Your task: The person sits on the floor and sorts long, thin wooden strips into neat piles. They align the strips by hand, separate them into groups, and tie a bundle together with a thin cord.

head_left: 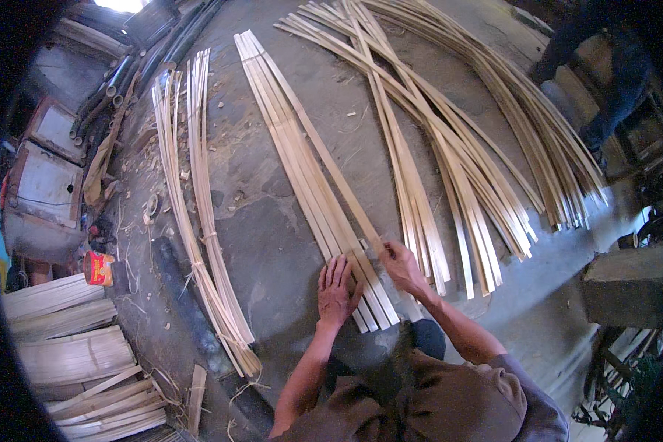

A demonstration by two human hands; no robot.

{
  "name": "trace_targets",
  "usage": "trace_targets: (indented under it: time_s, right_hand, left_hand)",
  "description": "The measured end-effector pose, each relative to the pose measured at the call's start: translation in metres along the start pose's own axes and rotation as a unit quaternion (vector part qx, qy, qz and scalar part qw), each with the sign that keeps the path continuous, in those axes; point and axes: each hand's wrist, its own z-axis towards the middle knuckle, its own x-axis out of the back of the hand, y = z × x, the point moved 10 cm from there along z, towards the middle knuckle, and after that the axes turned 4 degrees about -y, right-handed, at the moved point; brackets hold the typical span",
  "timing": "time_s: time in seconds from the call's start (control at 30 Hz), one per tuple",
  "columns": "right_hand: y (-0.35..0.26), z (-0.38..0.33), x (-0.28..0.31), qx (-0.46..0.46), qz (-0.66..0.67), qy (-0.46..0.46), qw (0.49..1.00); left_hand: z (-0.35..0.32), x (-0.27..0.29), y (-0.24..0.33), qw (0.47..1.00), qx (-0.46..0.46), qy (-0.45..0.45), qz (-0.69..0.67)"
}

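Note:
In front of me a row of long pale bamboo strips (302, 173) lies side by side on the floor. My left hand (337, 289) rests flat on the near part of this row, its fingers stretched out. My right hand (403, 267) is closed round a single bamboo strip (339, 180) at the row's right side. That strip meets the others at the far end and stands apart from them nearer to me. Below my right hand its near end is hard to make out.
Loose strips (420, 147) lie crossed on the right, with a curved bundle (523, 110) beyond. Two tied bundles (212, 221) lie on the left beside a dark pole (188, 302). Stacked slats (74, 353) and a red container (99, 268) are at lower left; a concrete block (632, 283) stands right.

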Motion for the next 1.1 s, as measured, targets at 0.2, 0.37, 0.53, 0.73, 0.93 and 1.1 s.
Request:
trace_targets:
  time_s: [0.2,0.37,0.53,0.73,0.93,1.1]
  right_hand:
    - [-0.073,-0.030,0.107,0.097,-0.112,0.149,0.978]
    - [-0.075,-0.027,0.154,0.040,-0.170,0.197,0.965]
    - [-0.060,0.000,0.189,0.085,-0.204,0.239,0.946]
    - [-0.022,0.018,0.211,-0.002,-0.262,0.208,0.942]
    - [-0.052,-0.004,0.196,0.176,-0.432,0.295,0.834]
    - [-0.015,0.001,0.077,0.233,-0.271,0.117,0.927]
  left_hand:
    - [-0.006,0.005,-0.003,0.999,-0.008,0.035,-0.004]
    - [-0.002,0.008,0.001,1.000,0.003,0.021,0.001]
    - [-0.001,0.010,0.002,1.000,0.009,0.019,0.001]
    - [-0.001,0.013,0.004,0.999,0.005,0.033,-0.001]
    - [-0.002,0.018,0.003,0.999,0.010,0.030,-0.006]
    - [-0.001,0.012,0.003,1.000,0.005,0.016,0.019]
